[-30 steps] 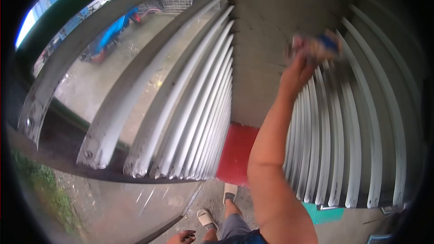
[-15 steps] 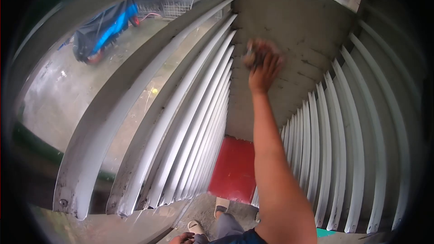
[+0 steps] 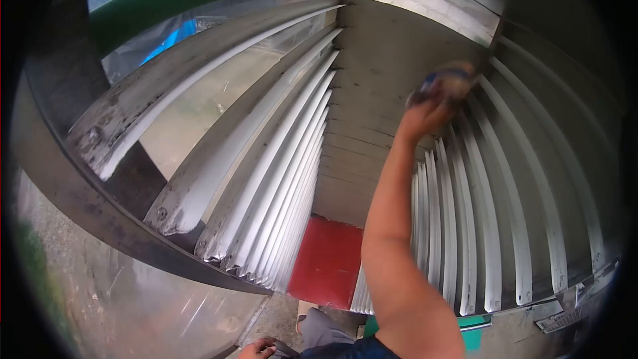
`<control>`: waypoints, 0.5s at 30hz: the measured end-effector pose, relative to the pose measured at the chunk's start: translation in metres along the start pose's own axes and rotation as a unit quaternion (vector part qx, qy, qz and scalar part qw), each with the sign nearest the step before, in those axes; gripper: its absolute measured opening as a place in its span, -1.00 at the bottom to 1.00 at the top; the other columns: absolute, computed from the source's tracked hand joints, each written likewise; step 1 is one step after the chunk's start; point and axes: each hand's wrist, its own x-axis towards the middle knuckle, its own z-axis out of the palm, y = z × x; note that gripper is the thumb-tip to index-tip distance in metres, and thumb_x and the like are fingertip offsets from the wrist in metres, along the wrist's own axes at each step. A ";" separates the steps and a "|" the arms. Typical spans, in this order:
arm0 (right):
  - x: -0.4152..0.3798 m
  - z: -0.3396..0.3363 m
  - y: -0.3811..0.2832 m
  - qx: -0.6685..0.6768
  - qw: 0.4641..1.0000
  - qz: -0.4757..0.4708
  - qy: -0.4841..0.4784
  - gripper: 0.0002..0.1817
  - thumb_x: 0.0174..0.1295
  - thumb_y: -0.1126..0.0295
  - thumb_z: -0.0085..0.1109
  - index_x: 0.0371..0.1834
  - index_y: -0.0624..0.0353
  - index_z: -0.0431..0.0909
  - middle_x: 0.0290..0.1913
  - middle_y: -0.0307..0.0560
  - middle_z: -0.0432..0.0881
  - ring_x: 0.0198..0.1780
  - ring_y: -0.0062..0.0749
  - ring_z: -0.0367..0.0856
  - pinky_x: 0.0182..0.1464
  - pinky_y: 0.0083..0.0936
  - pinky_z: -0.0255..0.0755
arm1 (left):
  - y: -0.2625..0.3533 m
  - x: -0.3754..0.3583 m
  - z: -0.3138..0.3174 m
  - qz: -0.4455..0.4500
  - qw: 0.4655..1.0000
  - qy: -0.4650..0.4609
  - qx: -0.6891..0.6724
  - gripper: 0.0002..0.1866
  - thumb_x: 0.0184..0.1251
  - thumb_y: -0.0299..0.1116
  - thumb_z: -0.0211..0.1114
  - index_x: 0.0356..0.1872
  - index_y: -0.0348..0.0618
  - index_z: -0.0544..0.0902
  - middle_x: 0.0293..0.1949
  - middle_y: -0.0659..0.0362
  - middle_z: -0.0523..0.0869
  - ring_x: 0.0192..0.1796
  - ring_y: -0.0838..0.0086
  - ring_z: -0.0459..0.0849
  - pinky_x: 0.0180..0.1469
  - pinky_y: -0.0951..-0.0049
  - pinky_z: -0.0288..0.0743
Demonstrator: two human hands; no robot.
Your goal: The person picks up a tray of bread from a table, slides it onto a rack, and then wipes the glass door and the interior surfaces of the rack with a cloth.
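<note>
My right hand, smeared by motion, is raised on an outstretched arm, fingers closed around a bunched rag. The blurred rag looks brownish with a dark blue part. It is over the right side of a grey-brown flat panel, close to the upper ends of the right row of pale metal slats. Low at the bottom edge, my left hand shows only in part, its fingers curled; whether it holds anything is hidden.
A second row of pale slats runs along the left, fixed to a dark metal frame bar. Between the rows is a red panel. Beyond the left slats lies a shiny floor, with a blue covered object. Something green shows lower right.
My right hand has moved to the right across the panel with the rag. The view has shifted, bringing more of the left frame bar into sight. My left hand stays low.
</note>
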 end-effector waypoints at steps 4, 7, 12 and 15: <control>0.104 0.090 0.042 -0.163 0.974 -0.154 0.028 -0.76 0.13 0.33 -0.07 -0.28 0.14 0.59 -0.11 0.05 0.56 -0.04 -0.03 0.44 0.00 -0.27 0.30 | 0.024 -0.008 0.002 -0.015 0.997 0.043 0.058 -0.61 0.22 -0.24 0.18 0.03 -0.22 0.49 -0.10 0.01 0.61 0.02 0.33 0.55 0.09 0.39 0.36; 0.123 0.148 0.057 -0.273 0.943 -0.183 0.054 -0.78 -0.07 0.44 0.07 -0.31 0.19 0.56 -0.13 0.06 0.53 -0.04 -0.09 0.43 -0.03 -0.36 0.27 | 0.020 -0.004 0.004 -0.023 0.999 0.024 0.013 -0.61 0.22 -0.24 0.18 0.03 -0.20 0.50 -0.09 0.02 0.61 0.02 0.31 0.55 0.10 0.40 0.35; 0.051 0.165 -0.019 -0.186 0.913 -0.330 -0.150 -0.55 -0.05 0.52 -0.04 0.01 0.23 0.43 0.09 0.17 0.41 0.20 0.03 0.26 0.26 -0.12 0.05 | 0.046 -0.007 0.007 -0.037 0.999 0.018 0.022 -0.62 0.22 -0.24 0.18 0.02 -0.21 0.50 -0.09 0.01 0.62 0.01 0.31 0.56 0.08 0.40 0.36; 0.041 0.162 -0.019 -0.170 0.885 -0.355 -0.250 -0.57 0.00 0.50 -0.07 0.02 0.15 0.45 0.14 -0.01 0.41 0.25 -0.14 0.25 0.27 -0.09 0.04 | 0.052 -0.002 0.007 -0.017 0.999 0.019 0.021 -0.61 0.22 -0.24 0.18 0.02 -0.23 0.50 -0.08 0.00 0.62 0.00 0.31 0.57 0.07 0.40 0.36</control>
